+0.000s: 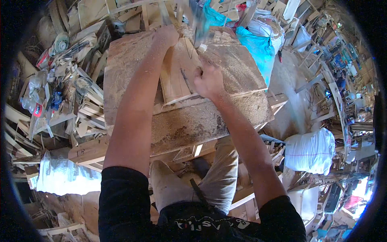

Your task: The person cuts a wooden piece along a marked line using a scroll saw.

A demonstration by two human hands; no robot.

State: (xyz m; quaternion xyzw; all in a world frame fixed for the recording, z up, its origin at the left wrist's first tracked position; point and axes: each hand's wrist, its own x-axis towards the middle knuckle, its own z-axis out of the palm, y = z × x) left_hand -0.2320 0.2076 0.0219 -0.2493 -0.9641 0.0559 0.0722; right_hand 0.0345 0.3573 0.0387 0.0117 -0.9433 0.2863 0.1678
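Observation:
A pale wooden board (177,76) lies on a thick, sawdust-covered wooden worktop (177,125), its near end toward me. Thin lines and a dark streak run along its face. At the board's far left edge, my left hand (166,36) is closed on it, the fingertips partly hidden. My right hand (210,78) rests on the board's right side with curled fingers, its thumb toward the left. Just beyond that hand stands an upright blue-grey machine part (200,28), blurred, with a small pale block (202,48) at its foot.
Wood offcuts (90,101) and plastic bottles (34,97) are heaped at the left. A turquoise sack (258,50) leans by the worktop's far right corner. A full white sack (310,151) stands at the right. More scrap wood lies beyond the worktop.

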